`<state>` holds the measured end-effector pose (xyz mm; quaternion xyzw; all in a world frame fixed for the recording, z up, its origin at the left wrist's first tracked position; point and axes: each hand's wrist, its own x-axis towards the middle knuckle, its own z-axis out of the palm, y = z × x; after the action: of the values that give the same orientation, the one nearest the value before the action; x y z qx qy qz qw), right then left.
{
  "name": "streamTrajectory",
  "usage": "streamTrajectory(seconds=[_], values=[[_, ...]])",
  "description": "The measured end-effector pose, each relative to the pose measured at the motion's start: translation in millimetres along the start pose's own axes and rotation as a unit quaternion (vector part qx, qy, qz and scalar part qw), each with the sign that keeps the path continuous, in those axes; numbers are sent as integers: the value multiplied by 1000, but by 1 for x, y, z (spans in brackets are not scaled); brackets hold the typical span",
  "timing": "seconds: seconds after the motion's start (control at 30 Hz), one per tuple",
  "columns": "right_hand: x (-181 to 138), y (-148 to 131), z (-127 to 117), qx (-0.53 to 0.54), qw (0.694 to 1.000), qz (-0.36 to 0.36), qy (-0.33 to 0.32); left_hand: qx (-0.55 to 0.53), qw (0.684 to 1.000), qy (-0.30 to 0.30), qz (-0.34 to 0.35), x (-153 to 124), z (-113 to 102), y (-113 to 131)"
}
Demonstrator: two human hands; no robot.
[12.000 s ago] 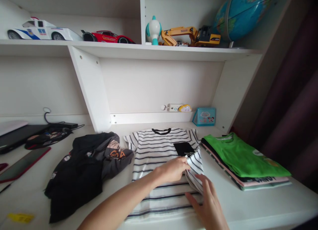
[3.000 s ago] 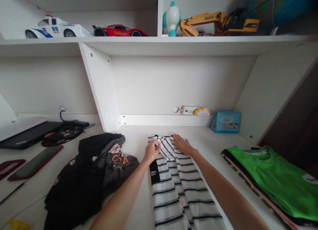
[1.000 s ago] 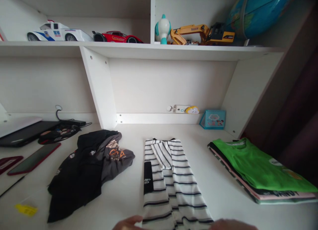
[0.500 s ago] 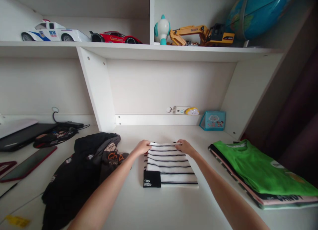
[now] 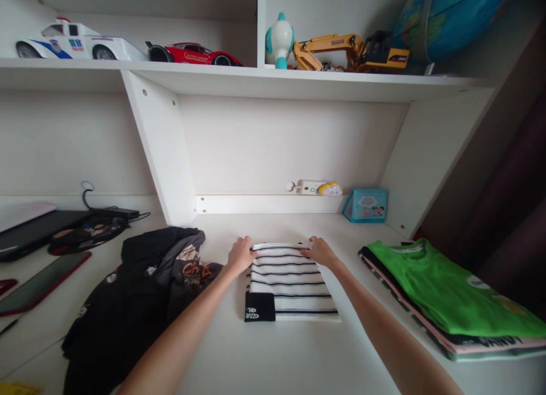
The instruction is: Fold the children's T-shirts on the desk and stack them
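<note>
A white shirt with black stripes [image 5: 290, 284] lies folded into a small rectangle on the white desk [image 5: 273, 355], its black pocket patch at the near left corner. My left hand [image 5: 239, 254] pinches the far left corner of the fold. My right hand [image 5: 321, 250] grips the far right corner. Both arms reach forward over the desk.
A heap of dark clothes [image 5: 132, 292] lies to the left. A stack of folded shirts with a green one [image 5: 439, 292] on top sits at the right. A phone [image 5: 38, 281], laptop [image 5: 34, 227] and cables are far left. Toy cars, an excavator and a globe stand on the shelf above.
Since a second ago the long striped strip has been folded in half away from me; my hands now hold its far edge. In the last half second they barely moved.
</note>
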<state>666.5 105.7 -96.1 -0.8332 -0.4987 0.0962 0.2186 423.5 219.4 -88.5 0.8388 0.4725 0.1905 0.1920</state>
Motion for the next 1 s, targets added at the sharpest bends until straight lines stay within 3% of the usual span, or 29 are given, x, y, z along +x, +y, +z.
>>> streamTrajectory(seconds=[0.13, 0.2, 0.3, 0.43, 0.53, 0.63, 0.73, 0.8, 0.83, 0.9, 1.0], values=[[2, -2, -6, 25, 999, 0, -40, -37, 998, -57, 1, 8, -8, 5], [3, -9, -20, 41, 999, -10, -30, -72, 995, -74, 14, 14, -18, 10], [-1, -22, -59, 64, 997, -35, 40, -143, 987, -43, 53, 16, -48, 28], [-35, -32, -114, 107, 972, -126, 169, -286, 937, 24, 198, -10, -101, 62], [-83, -27, -122, 138, 931, -240, 237, -270, 921, 2, 281, -48, -120, 74], [-137, -10, -104, 93, 942, -267, 181, -176, 939, -89, 282, -87, -115, 66], [-178, 8, -88, 47, 962, -269, -13, -44, 935, -247, 251, -112, -104, 50], [-189, 16, -85, 43, 962, -247, -105, -1, 923, -303, 238, -116, -99, 44], [-189, 18, -85, 47, 966, -227, -110, -1, 923, -301, 238, -115, -96, 44], [-177, 20, -84, 56, 977, -194, -62, -26, 935, -246, 254, -108, -87, 49], [-143, 21, -70, 51, 975, -216, -4, -25, 944, -180, 274, -92, -62, 61]])
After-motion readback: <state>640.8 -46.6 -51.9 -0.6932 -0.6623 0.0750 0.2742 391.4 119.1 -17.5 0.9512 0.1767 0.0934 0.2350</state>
